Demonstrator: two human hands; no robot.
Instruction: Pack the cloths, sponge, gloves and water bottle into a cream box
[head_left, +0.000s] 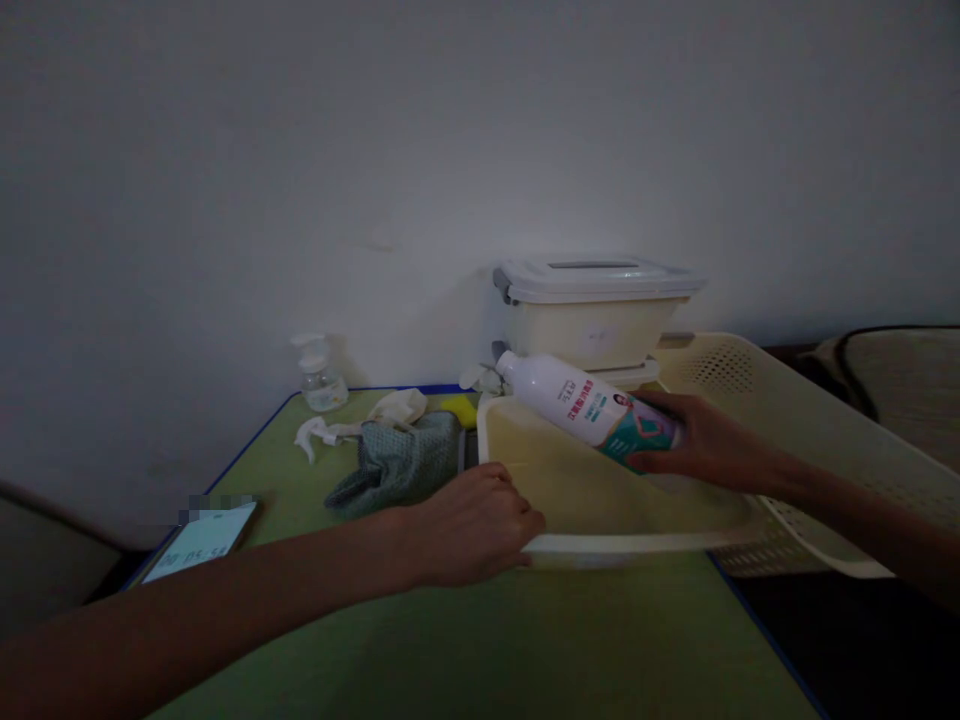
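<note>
My right hand grips a white bottle with a teal and red label. The bottle is tilted, its cap end pointing up and left, above a shallow cream basin. My left hand rests curled on the basin's near left corner, fingers closed over the rim. The basin sits on a green table.
A lidded white storage box stands behind the basin by the wall. A perforated white basket lies to the right. A grey-green cloth, white gloves, a small spray bottle and a lit phone lie to the left.
</note>
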